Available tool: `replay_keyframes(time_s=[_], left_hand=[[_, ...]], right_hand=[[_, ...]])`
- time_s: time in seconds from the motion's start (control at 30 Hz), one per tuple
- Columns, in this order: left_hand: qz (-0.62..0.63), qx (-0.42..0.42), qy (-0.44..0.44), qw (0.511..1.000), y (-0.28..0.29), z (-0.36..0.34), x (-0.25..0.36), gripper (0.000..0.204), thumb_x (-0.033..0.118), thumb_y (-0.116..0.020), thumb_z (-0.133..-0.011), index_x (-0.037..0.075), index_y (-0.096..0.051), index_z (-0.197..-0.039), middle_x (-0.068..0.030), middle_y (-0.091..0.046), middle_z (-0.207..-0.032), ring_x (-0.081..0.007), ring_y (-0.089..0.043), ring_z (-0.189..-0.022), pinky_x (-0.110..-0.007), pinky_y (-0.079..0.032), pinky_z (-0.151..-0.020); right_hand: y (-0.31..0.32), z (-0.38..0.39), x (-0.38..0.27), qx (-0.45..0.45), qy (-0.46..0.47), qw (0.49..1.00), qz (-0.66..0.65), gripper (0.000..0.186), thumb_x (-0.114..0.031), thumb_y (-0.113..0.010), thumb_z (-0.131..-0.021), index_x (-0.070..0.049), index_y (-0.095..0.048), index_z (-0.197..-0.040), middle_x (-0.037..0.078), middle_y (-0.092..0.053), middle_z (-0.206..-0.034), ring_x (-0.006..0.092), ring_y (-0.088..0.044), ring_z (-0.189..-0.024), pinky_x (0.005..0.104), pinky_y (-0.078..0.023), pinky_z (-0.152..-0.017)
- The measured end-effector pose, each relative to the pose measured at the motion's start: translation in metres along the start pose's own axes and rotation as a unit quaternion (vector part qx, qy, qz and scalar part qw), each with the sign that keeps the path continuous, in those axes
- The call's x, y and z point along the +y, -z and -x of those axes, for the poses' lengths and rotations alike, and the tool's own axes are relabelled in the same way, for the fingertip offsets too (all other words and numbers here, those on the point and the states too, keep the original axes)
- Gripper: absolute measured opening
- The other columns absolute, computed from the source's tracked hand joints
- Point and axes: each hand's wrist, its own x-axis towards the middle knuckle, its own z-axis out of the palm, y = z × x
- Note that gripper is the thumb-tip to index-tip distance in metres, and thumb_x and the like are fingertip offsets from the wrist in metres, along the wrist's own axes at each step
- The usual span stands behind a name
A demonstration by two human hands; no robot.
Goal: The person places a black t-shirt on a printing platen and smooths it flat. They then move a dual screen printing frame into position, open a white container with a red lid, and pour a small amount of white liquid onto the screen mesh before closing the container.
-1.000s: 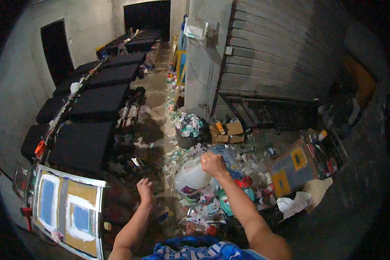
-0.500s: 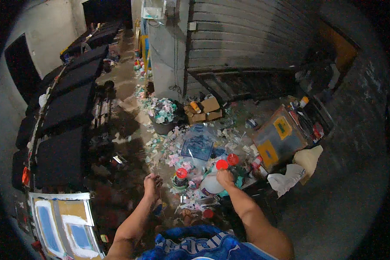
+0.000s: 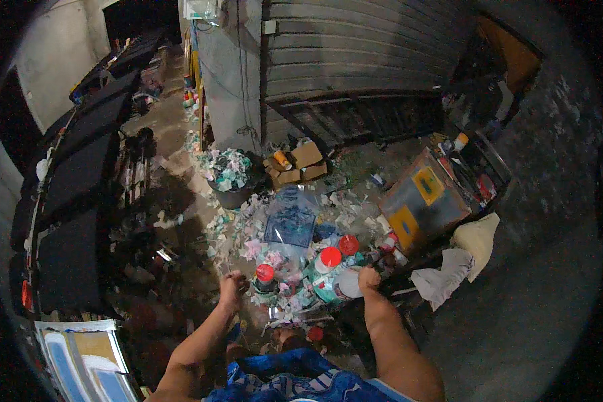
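Observation:
My right hand grips the edge of a pale, round container; its exact kind is unclear. Close beside it, toward the middle, stands a jar with a bright red lid, and another red lid shows just behind. My left hand is closed above the dark floor, and whatever its fingers may hold is hidden. To its right sits a dark jar with a red lid. Crumpled pink, white and green scraps lie around these jars.
Beyond the jars lies a clear plastic bag. A bucket heaped with scraps stands by the pillar, beside a cardboard box. On the right are a grey-yellow cabinet and a white sack. Dark panels line the left.
My right hand has shifted right with the pale container, away from the red-lidded jar. My left hand stays closed in about the same place. The view has shifted slightly.

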Motion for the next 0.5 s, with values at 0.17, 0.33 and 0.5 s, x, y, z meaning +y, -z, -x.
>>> replay_keyframes(time_s=[0.17, 0.33, 0.5], left_hand=[[-0.051, -0.040, -0.017, 0.998, 0.006, -0.015, -0.002, 0.007, 0.010, -0.055, -0.094, 0.011, -0.057, -0.101, -0.0071, -0.060, -0.090, -0.0206, -0.061, -0.074, -0.037, -0.051, -0.069], [-0.040, 0.019, -0.024, 0.999, 0.004, -0.016, 0.010, 0.007, 0.011, -0.055, -0.094, 0.008, -0.056, -0.101, -0.0063, -0.059, -0.088, -0.0200, -0.058, -0.071, -0.035, -0.050, -0.067], [-0.043, 0.008, 0.016, 0.999, -0.001, -0.007, 0.021, 0.006, 0.008, -0.054, -0.095, 0.006, -0.056, -0.101, -0.0057, -0.058, -0.088, -0.0195, -0.057, -0.070, -0.036, -0.050, -0.067]], right_hand=[[-0.019, -0.010, 0.026, 0.019, -0.020, 1.000, -0.008, 0.026, -0.027, -0.065, -0.089, -0.006, -0.079, -0.088, 0.020, -0.075, -0.093, 0.0353, -0.075, -0.088, 0.0477, -0.060, -0.078], [-0.047, -0.026, 0.048, -0.005, -0.071, 0.997, -0.010, 0.030, -0.030, -0.064, -0.091, -0.004, -0.078, -0.093, 0.022, -0.075, -0.098, 0.0364, -0.074, -0.091, 0.0465, -0.060, -0.080], [-0.062, -0.046, 0.050, -0.050, -0.138, 0.989, -0.023, 0.035, -0.035, -0.065, -0.092, -0.002, -0.077, -0.096, 0.022, -0.074, -0.102, 0.0372, -0.074, -0.095, 0.0462, -0.060, -0.083]])
